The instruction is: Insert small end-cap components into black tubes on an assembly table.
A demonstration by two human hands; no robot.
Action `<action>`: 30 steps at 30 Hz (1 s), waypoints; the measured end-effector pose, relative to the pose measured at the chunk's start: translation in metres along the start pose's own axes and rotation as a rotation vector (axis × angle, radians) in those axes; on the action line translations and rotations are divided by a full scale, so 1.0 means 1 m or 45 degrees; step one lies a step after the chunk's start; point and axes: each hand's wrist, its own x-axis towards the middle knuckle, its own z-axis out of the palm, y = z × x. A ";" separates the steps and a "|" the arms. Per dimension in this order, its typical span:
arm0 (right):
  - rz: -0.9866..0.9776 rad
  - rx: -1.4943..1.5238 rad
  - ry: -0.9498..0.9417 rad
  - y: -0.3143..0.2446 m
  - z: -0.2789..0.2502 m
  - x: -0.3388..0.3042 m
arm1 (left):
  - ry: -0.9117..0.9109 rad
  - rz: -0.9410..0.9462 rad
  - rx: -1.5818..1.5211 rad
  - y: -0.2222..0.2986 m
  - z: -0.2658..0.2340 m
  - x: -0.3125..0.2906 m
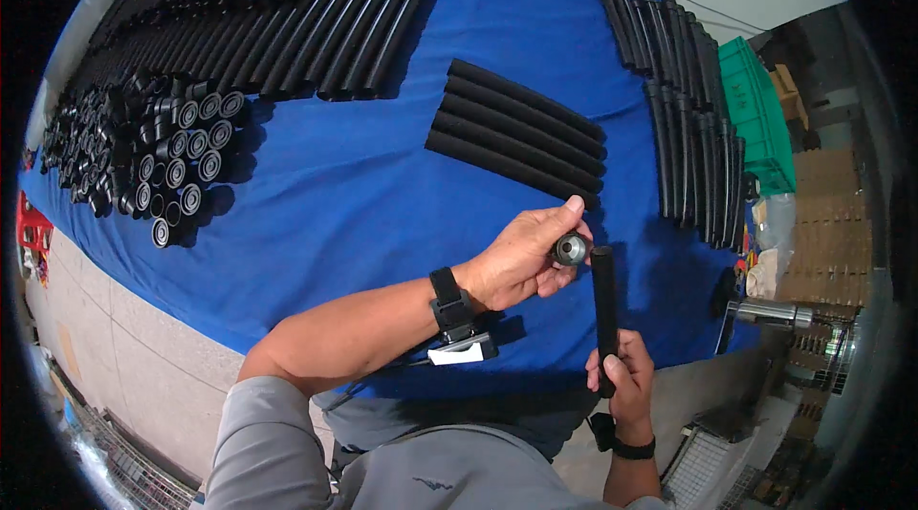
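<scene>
My left hand (pixel 524 260) is closed around a small round black cap (pixel 571 249), its hollow grey inside facing up toward me. Just to the right, my right hand (pixel 627 378) grips the lower end of a black tube (pixel 604 304), which stands roughly upright in view. The tube's upper end is beside the cap, with a narrow gap seeming to separate them. Beyond my left hand, several black tubes (pixel 516 128) lie side by side, slanting across the blue cloth (pixel 363 223).
Many long black tubes (pixel 354 32) lie in rows at the far left, with a heap of black caps (pixel 182 142) nearer. Capped tubes (pixel 674 113) line the right side by a green crate (pixel 755 113). A metal cylinder fixture (pixel 775 315) sits at the right edge.
</scene>
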 end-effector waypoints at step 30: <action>0.396 -0.108 -0.134 -0.032 0.005 -0.009 | 0.190 0.283 1.092 -0.002 0.002 -0.003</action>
